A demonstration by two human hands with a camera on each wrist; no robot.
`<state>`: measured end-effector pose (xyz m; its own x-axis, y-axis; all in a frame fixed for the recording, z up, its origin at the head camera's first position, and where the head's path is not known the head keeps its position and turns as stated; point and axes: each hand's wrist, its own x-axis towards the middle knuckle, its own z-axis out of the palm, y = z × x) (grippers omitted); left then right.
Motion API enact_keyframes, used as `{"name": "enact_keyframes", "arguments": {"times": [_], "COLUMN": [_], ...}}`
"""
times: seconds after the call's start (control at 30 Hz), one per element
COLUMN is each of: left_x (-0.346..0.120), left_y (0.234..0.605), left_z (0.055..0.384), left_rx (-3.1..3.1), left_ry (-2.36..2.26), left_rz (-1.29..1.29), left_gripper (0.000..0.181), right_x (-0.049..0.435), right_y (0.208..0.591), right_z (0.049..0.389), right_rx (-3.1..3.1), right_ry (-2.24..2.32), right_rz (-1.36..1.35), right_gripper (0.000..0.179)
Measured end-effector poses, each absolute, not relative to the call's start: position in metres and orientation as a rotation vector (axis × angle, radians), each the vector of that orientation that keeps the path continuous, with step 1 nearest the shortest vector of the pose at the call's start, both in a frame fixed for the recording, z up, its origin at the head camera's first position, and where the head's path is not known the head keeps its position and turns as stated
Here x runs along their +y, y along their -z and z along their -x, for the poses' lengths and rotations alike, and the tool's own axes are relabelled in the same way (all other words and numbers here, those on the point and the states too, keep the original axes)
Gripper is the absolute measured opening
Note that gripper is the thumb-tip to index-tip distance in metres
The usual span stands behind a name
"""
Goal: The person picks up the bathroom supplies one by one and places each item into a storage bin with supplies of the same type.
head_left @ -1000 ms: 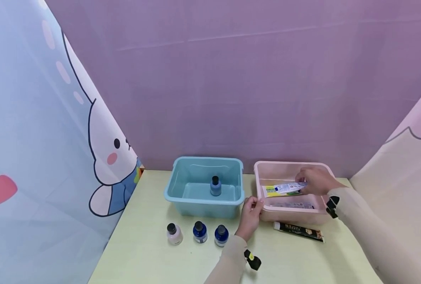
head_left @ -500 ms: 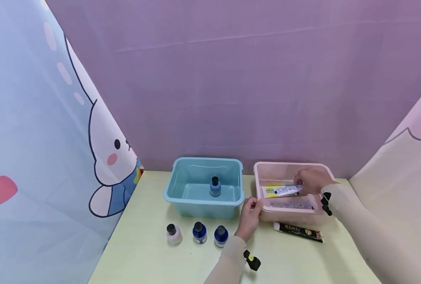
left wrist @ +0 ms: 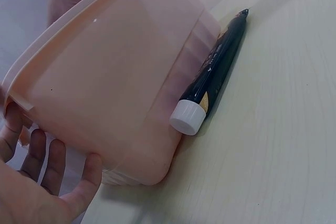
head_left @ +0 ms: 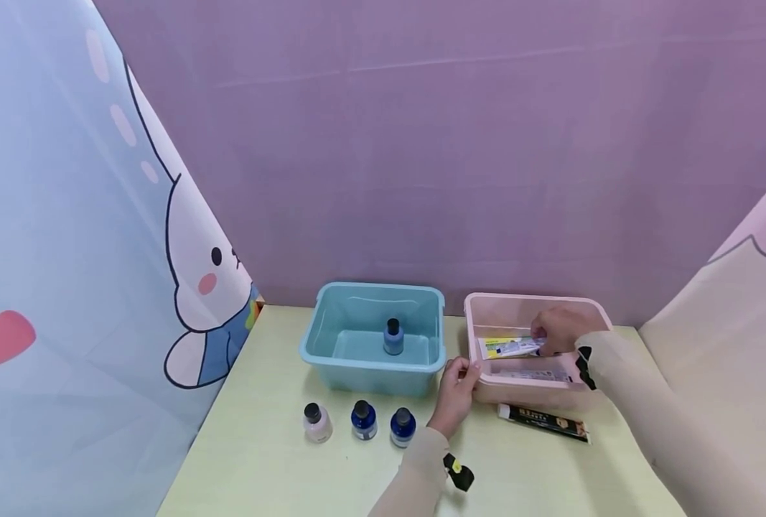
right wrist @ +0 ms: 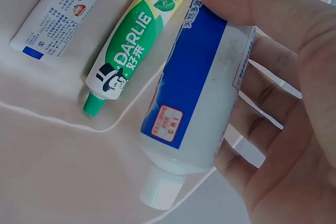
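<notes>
In the head view my right hand (head_left: 558, 332) reaches into the pink bin (head_left: 538, 392). It holds a blue-and-white toothpaste tube (right wrist: 191, 77) between thumb and fingers, white cap pointing away from the palm. A yellow-and-green Darlie toothpaste tube (right wrist: 128, 51) and a white tube with blue print (right wrist: 63, 14) lie on the bin's floor. My left hand (head_left: 454, 396) pinches the bin's rim at its front left corner; in the left wrist view its fingers (left wrist: 55, 161) lie along the outer wall. A black toothpaste tube (left wrist: 215, 69) with a white cap lies on the table before the bin.
Left of the pink bin stands a light-blue bin (head_left: 372, 368) with one dark-capped bottle (head_left: 393, 337) upright inside. A pale pink bottle (head_left: 317, 424) and two dark blue bottles (head_left: 364, 421) stand in front of it. A purple cloth (head_left: 421, 158) hangs behind the table.
My right hand has shifted slightly left inside the pink bin, carrying the blue-and-white toothpaste tube with it. The left hand keeps its hold on the rim.
</notes>
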<state>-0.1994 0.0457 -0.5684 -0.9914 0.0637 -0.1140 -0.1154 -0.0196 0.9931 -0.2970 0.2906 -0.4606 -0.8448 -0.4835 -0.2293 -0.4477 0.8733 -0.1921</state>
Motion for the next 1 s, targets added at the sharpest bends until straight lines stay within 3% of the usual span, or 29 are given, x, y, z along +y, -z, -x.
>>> {"name": "enact_keyframes", "arguments": {"times": [0.57,1.0], "left_x": [0.049,0.046], "left_y": [0.571,0.568], "left_z": [0.197,0.200], "left_rx": [2.081,2.092], "left_ry": [-2.125,-2.150], "left_rz": [0.104,0.085], "left_gripper": [0.025,0.025], "right_x": [0.293,0.288], "right_y": [0.484,0.466], "right_z": [0.298,0.301], "right_rx": [2.685,2.831], "right_ry": [0.425,0.393], "right_rz": [0.597,0.576], "right_gripper": [0.021,0.021]}}
